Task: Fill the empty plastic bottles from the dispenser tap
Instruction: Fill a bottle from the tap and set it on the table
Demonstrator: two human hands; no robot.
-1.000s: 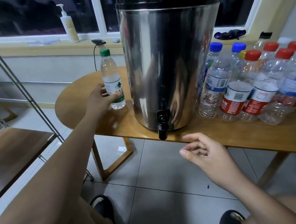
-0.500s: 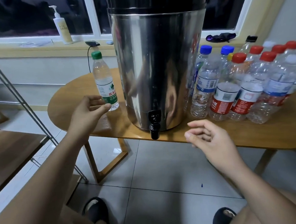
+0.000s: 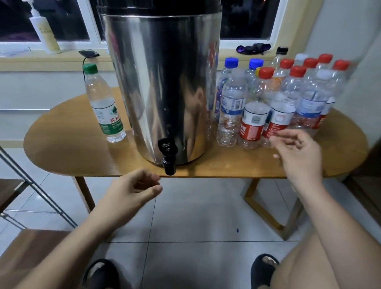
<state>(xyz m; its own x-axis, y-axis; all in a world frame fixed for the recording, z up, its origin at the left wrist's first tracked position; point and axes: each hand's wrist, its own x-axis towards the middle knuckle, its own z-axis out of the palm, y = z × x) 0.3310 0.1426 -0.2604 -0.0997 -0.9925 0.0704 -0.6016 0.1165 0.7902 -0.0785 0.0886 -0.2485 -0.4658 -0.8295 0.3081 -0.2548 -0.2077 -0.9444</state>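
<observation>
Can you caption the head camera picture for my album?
Left hand near the black tap of the steel dispenser, right hand by the capped empty bottles; green-capped bottle stands apart.

Bare arms [image 3: 64, 246]; black, apparently open-toed slippers [image 3: 101, 279].

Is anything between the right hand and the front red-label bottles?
Nothing visible. The right hand hovers over the table edge, its fingertips right at the nearest red-label bottle; no other object sits between them.
</observation>
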